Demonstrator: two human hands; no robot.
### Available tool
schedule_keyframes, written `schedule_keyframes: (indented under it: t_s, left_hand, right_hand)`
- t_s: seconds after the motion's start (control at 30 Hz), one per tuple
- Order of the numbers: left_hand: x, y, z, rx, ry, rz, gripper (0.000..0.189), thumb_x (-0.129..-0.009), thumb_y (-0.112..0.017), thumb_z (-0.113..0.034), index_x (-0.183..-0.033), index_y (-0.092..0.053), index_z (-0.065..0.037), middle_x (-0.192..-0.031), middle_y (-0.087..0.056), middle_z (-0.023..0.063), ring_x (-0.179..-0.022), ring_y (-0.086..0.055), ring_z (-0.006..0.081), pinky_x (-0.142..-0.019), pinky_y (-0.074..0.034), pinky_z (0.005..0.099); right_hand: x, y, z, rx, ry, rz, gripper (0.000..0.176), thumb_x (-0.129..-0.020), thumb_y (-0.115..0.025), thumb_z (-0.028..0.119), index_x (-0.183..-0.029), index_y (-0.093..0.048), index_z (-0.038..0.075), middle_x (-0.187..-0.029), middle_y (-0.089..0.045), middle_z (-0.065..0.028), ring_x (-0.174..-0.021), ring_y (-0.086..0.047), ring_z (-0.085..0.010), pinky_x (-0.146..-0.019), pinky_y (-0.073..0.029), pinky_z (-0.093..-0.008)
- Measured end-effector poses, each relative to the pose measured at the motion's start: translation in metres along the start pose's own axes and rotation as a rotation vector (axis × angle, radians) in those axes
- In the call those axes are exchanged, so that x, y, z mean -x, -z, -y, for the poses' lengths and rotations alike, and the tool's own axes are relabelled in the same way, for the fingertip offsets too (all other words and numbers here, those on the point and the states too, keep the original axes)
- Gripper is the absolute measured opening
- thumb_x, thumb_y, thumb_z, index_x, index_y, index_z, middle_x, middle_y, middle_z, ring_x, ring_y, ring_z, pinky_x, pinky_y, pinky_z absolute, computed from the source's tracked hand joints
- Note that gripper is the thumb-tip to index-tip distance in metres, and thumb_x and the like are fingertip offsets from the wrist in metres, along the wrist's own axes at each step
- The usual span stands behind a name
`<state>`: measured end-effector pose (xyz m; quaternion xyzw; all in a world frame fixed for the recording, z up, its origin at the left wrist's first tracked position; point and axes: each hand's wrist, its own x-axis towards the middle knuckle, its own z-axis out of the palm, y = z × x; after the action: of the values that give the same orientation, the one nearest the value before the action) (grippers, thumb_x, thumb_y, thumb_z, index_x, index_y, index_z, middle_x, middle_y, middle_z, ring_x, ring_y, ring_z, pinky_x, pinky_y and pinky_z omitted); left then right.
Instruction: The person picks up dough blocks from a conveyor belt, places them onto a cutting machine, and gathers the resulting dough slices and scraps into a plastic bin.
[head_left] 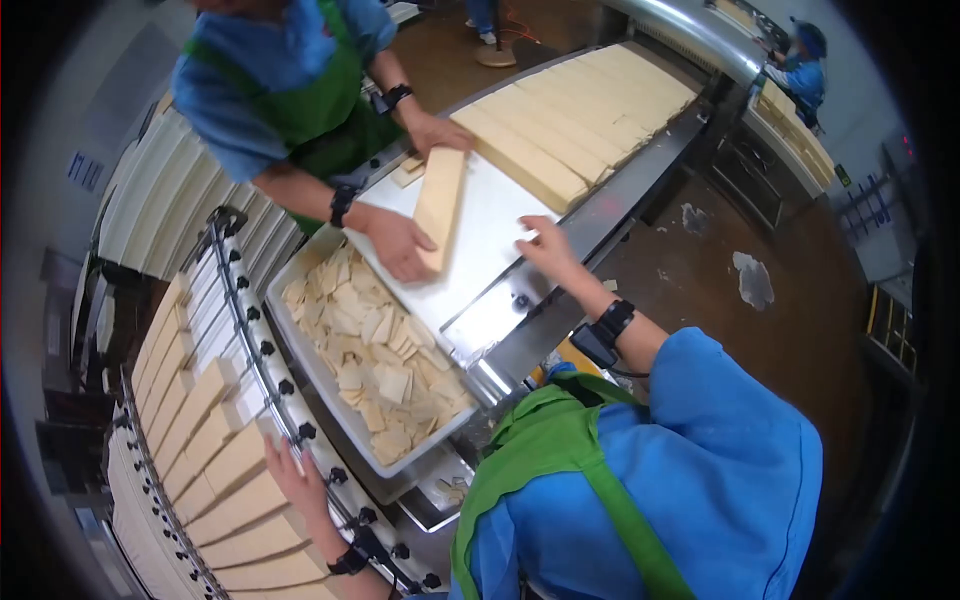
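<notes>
My left hand [298, 485] is open, fingers extended over the inner rail of the conveyor at lower left. Beside its fingertips lie long cream-coloured blocks [235, 462] in a slanting row. Over the near side of the white worktop [490, 225], my right hand [548, 252] holds nothing, its thumb and slightly bent fingers apart. Across from me a co-worker's two hands grip a cream block [442, 205] at its ends, tilted above the worktop. More such blocks [570, 120] lie packed side by side on the far part of the worktop.
A grey tub [385, 468] full of broken cream pieces stands between the conveyor rail [262, 330] and the worktop. A co-worker in a green apron [310, 110] stands opposite. Another person [800, 75] is at the far right. White scraps [752, 280] lie on the brown floor.
</notes>
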<state>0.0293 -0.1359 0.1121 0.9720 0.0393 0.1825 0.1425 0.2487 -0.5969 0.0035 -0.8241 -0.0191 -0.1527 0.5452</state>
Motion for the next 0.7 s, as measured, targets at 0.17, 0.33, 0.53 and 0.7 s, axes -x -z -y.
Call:
schedule_keyframes:
  t_s: [0.17, 0.33, 0.53, 0.7]
  left_hand:
    - [-0.11, -0.085, -0.134, 0.218, -0.297, 0.076, 0.034, -0.079, -0.057, -0.008, -0.11, -0.051, 0.003, -0.121, -0.046, 0.0206, -0.113, -0.043, 0.036, -0.094, -0.036, 0.0392]
    - [-0.21, -0.197, -0.237, 0.514, -0.442, 0.125, 0.036, -0.081, -0.057, -0.013, -0.114, -0.05, 0.002, -0.119, -0.049, 0.02, -0.109, -0.047, 0.034, -0.093, -0.038, 0.0369]
    - [-0.337, -0.338, -0.305, 0.409, -0.44, 0.161, 0.042, -0.081, -0.053, -0.015, -0.116, -0.042, 0.006, -0.114, -0.048, 0.0233, -0.108, -0.044, 0.0367, -0.093, -0.036, 0.0391]
    - [-0.418, -0.404, -0.338, 0.166, -0.375, 0.279, 0.038, -0.075, -0.053, -0.011, -0.11, -0.045, 0.004, -0.105, -0.049, 0.0208, -0.101, -0.046, 0.035, -0.09, -0.038, 0.0411]
  right_hand:
    - [-0.045, 0.064, -0.044, 0.575, -0.168, -0.069, 0.063, -0.069, -0.069, 0.027, -0.115, -0.042, -0.005, -0.109, -0.044, -0.0221, -0.091, -0.053, -0.0355, -0.075, -0.046, -0.0393]
    - [-0.084, 0.069, -0.06, 0.702, -0.259, 0.085, 0.069, -0.062, -0.074, 0.035, -0.107, -0.042, -0.006, -0.102, -0.045, -0.0209, -0.087, -0.054, -0.0372, -0.073, -0.047, -0.0409]
    - [-0.085, 0.065, -0.064, 0.756, -0.151, 0.123, 0.064, -0.06, -0.074, 0.034, -0.1, -0.042, -0.006, -0.092, -0.045, -0.0176, -0.075, -0.056, -0.0321, -0.062, -0.049, -0.0386]
    - [-0.084, 0.069, -0.069, 0.743, -0.097, 0.186, 0.064, -0.06, -0.074, 0.035, -0.099, -0.043, -0.005, -0.09, -0.045, -0.0166, -0.073, -0.054, -0.03, -0.06, -0.048, -0.037]
